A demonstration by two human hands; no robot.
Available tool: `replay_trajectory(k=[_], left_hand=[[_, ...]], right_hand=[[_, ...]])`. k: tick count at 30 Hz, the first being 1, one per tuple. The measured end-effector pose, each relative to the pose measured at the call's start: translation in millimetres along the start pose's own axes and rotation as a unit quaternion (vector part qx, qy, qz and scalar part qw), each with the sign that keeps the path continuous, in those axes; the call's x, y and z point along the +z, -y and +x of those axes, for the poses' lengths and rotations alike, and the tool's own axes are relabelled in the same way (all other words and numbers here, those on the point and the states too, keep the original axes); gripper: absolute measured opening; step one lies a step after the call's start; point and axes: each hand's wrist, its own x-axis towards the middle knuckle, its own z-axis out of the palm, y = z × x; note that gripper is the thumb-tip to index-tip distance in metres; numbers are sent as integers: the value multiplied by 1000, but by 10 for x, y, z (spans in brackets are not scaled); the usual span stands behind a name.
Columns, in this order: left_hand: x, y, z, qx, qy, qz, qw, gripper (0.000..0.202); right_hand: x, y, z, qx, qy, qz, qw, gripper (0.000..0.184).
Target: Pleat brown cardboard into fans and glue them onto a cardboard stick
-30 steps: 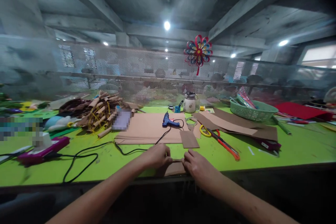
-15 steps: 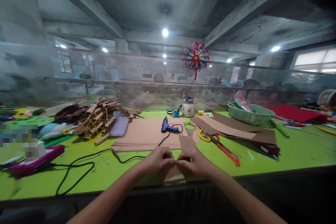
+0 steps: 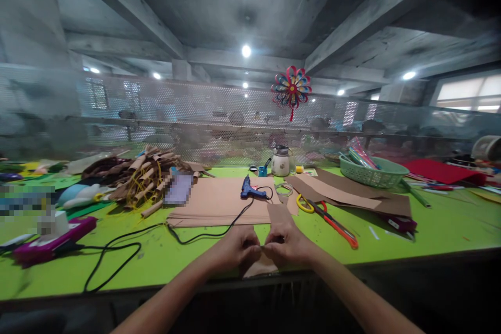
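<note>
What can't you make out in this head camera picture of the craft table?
- Head view: most of the brown card, covered by the left hand and right hand pinching it.
- Head view: a pixelated patch hides what lies beside the paper rolls.
- Head view: whatever is behind the mesh screen, blurred.
- Head view: basket contents, mostly behind its wall.

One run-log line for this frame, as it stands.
left hand: pinching brown paper piece | right hand: pinching same piece | near: glue gun, scissors | surface: green table
</note>
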Motion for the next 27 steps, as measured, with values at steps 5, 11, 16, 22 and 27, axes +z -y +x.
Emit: replay_trajectory(k=[5,11,16,22,27], left_hand=[[24,47,11,10,10,-9,1000,20],[1,114,40,11,-9,-31,999,18],[-27,103,20,2,0,-18,1000,18],[-42,50,1,-7,15,-69,998,18],[-86,83,-6,-8,28,-90,996,21]], right_hand=[[-65,-87,-1,69,14,80,994,17],[-93,-167,-16,131,-9,221,966,32],[-126,-132,-53,147,-45,238,959,34],[-87,-178,-85,167,-53,257,950,34],[-151,-199,-116,145,-29,276,950,30]])
